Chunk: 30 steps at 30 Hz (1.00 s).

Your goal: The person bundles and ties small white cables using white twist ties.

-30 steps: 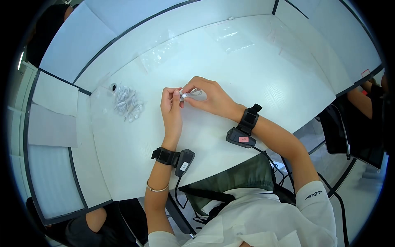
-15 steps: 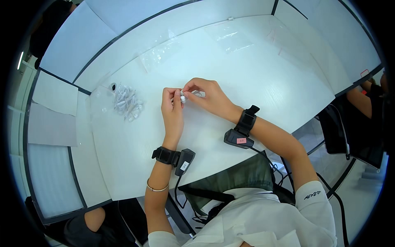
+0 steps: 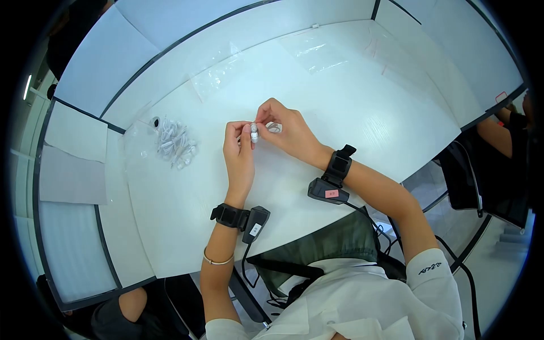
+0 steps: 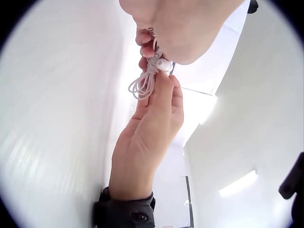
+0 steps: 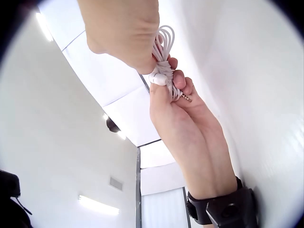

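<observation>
In the head view, the left hand [image 3: 238, 157] and right hand [image 3: 294, 135] meet over the white table, holding a small white earphone bundle [image 3: 254, 136] between their fingertips. Thumb and fingers of the left hand [image 5: 192, 128] grip the wound middle of the cable [image 5: 164, 67] in the right wrist view, where a metal plug [image 5: 186, 97] sticks out by its palm. The right hand [image 4: 149, 128] pinches the bundle beside a white earbud [image 4: 164, 65]; cable loops [image 4: 141, 86] hang on its side. Each hand partly hides the bundle.
A pile of white cables [image 3: 174, 140] lies on the table at the left, beside a small dark round thing [image 3: 156, 121]. Clear plastic sheets or bags [image 3: 218, 78] lie towards the back. White panels [image 3: 323, 12] border the table [image 3: 351, 107].
The right hand's fingers have shifted slightly up and left at the bundle, and the white earbud part shows more plainly between the hands. The left hand has stayed nearly in place.
</observation>
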Available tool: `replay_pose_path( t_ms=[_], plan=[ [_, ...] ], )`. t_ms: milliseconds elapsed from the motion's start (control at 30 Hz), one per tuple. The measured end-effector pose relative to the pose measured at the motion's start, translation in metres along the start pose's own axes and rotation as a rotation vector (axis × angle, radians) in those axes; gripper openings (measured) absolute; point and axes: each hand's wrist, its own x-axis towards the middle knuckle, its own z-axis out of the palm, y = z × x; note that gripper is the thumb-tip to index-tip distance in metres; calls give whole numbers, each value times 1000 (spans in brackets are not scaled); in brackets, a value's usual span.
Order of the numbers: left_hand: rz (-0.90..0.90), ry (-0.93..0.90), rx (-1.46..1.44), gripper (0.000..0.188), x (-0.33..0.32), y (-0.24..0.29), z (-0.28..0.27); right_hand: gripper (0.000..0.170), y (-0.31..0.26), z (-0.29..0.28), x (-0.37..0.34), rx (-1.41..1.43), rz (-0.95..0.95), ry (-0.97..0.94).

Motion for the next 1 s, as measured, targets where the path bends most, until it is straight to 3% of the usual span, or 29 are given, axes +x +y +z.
replay_pose_path(
  t_ms=[133,300,700,1000],
  plan=[
    [-7,-8,9,17,-1,2,0,16,-1,0,0,14,11,18],
    [-43,21,17,18,-2,4,3,16,-2,1,-1,-230,-59,119],
    [-110,-89,-79,18,2,-2,-1,16,8,-1,0,203,161,32],
    [-136,-91,-92,16,3,-5,-3,16,21,-3,0,268,206,12]
  ],
)
